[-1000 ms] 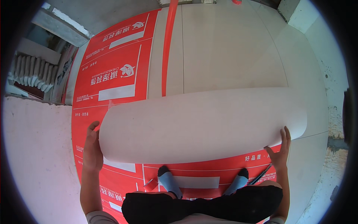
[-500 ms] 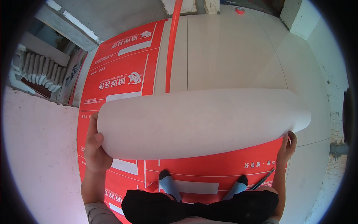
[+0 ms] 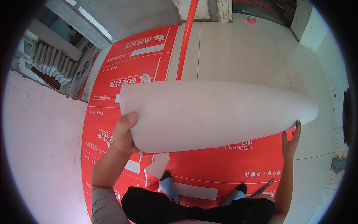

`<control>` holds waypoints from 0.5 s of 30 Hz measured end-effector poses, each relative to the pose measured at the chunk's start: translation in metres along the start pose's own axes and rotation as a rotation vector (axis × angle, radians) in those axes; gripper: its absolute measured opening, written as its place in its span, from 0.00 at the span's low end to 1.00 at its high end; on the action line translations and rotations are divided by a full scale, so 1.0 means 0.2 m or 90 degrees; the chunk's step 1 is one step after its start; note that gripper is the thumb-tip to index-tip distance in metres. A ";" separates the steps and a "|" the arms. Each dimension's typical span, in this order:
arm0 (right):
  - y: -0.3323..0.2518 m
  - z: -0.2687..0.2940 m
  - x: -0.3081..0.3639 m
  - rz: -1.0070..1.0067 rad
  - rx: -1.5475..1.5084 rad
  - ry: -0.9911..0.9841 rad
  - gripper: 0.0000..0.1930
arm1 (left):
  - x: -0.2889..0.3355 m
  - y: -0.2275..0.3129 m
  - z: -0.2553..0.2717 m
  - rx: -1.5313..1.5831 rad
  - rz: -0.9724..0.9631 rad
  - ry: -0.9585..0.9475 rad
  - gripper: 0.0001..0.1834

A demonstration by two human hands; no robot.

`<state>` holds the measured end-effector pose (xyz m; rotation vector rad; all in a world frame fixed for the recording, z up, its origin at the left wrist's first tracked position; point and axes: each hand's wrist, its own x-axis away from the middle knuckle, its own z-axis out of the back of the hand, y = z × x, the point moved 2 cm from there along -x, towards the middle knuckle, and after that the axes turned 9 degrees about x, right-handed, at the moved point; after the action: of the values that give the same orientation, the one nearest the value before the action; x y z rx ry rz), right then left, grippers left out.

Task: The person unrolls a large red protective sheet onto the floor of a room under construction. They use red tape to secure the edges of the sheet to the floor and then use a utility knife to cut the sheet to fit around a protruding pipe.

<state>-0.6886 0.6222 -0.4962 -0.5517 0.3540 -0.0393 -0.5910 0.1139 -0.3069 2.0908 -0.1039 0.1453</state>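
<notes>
A large roll of floor protection sheet (image 3: 209,115), white on its outside, lies across in front of me above the red sheeting. At its left end my left hand (image 3: 126,130) grips the edge, thumb on the white side and fingers hidden behind. My right hand (image 3: 291,140) holds the near edge by the right end with its fingertips, thumb apart. Red printed sheet (image 3: 223,164) spreads below the roll toward my feet. A white-backed folded flap (image 3: 158,165) sticks up by my left foot.
More red sheeting (image 3: 130,56) covers the floor at left. A red strip (image 3: 186,41) runs away over pale tiles (image 3: 238,52). A roll of red tape (image 3: 251,20) lies far off. A thin dark tool (image 3: 264,187) is by my right foot. Stacked bags (image 3: 52,63) fill the left opening.
The roll's left end has shifted right with my left hand, and its right end has risen slightly with my right hand. The folded flap near my left foot has come into sight.
</notes>
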 end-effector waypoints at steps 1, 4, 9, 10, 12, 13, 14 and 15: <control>-0.01 -0.01 -0.03 -0.006 0.010 -0.009 0.37 | 0.00 -0.02 0.00 0.008 -0.021 0.020 0.44; 0.00 -0.03 -0.08 -0.033 0.018 -0.015 0.37 | -0.04 -0.09 0.01 0.049 -0.075 0.058 0.46; 0.04 -0.14 -0.16 -0.027 -0.006 -0.001 0.37 | -0.15 -0.14 -0.01 0.100 -0.074 0.131 0.48; 0.05 -0.14 -0.17 -0.019 0.014 -0.005 0.36 | -0.17 -0.15 0.00 0.106 -0.073 0.117 0.48; 0.04 -0.15 -0.20 -0.012 0.017 -0.024 0.36 | -0.22 -0.17 0.04 0.117 -0.073 0.090 0.48; 0.03 -0.15 -0.22 -0.015 0.003 -0.039 0.36 | -0.23 -0.17 0.05 0.122 -0.072 0.086 0.48; 0.02 -0.14 -0.23 -0.019 -0.006 -0.055 0.36 | -0.25 -0.18 0.06 0.131 -0.068 0.080 0.49; 0.01 -0.14 -0.24 -0.023 -0.011 -0.056 0.36 | -0.27 -0.18 0.07 0.140 -0.065 0.075 0.49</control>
<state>-0.7442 0.6168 -0.5046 -0.5758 0.2590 -0.0468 -0.6385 0.1210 -0.3531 2.2950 0.0940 0.2263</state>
